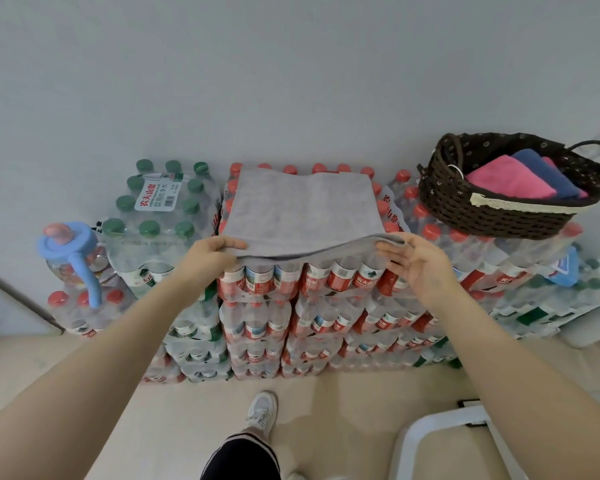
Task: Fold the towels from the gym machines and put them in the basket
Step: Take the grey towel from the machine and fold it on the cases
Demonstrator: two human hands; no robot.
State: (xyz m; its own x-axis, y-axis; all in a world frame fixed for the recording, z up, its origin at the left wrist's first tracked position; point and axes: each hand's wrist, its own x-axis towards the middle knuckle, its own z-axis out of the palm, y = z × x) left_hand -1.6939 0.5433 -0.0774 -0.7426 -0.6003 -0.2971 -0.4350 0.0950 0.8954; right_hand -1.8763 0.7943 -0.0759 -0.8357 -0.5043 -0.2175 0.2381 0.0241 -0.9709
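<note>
Both hands [215,252] pinch grey towel [302,209] atop stacked water packs [291,282].

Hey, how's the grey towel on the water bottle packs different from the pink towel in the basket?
The grey towel lies spread wide and flat on the red-capped bottle packs; the pink towel is folded small and sits inside the dark woven basket. The left hand and right hand grip the grey towel's near corners; nothing holds the pink towel, which lies beside a blue towel. Both look like soft plain cloth.
</note>
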